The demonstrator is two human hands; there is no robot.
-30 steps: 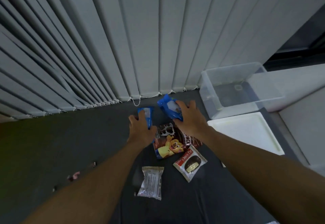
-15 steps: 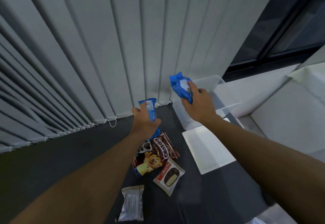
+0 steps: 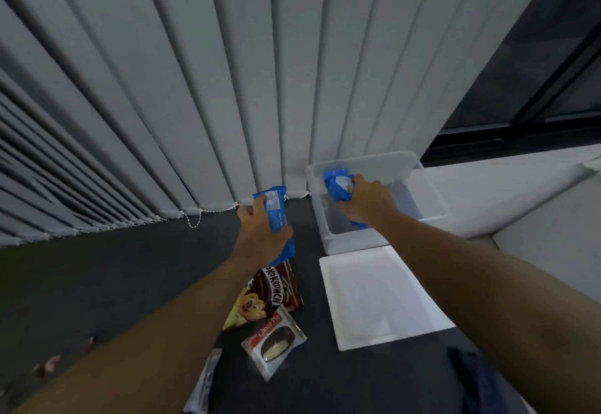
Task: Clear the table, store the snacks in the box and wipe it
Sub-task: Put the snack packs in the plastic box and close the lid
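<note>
- The right hand (image 3: 367,203) is closed around a blue pack (image 3: 338,186) and holds it inside the outline of the box (image 3: 351,242).
- It is unclear whether that pack touches the bottom of the box.
- The left hand (image 3: 263,239) grips a second blue pack (image 3: 274,213) upright in the air, its fingers curled around the middle.
- This pack is above the worktop (image 3: 130,283), just left of the box and apart from it.
- The box is clear plastic and open on top. It stands at the far edge of the worktop, against the blinds (image 3: 227,88).
- A white lid (image 3: 383,299) lies flat on the worktop, just in front of the box.
- A Koko Krunch bag (image 3: 276,293) lies left of the lid, partly hidden under the left forearm.
- A Choco Pie (image 3: 274,345) lies in front of that bag and overlaps its near corner.
- A silver wrapper (image 3: 205,387) lies nearer the body, mostly covered by the left arm.
- Small pinkish scraps (image 3: 48,363) lie on the worktop far to the left, well apart from the snacks.
- A dark window (image 3: 536,72) is at the upper right, with a white ledge (image 3: 504,186) below it, beside the box.
- Dark blue fabric (image 3: 471,378) shows at the lower right. What it is cannot be told.
</note>
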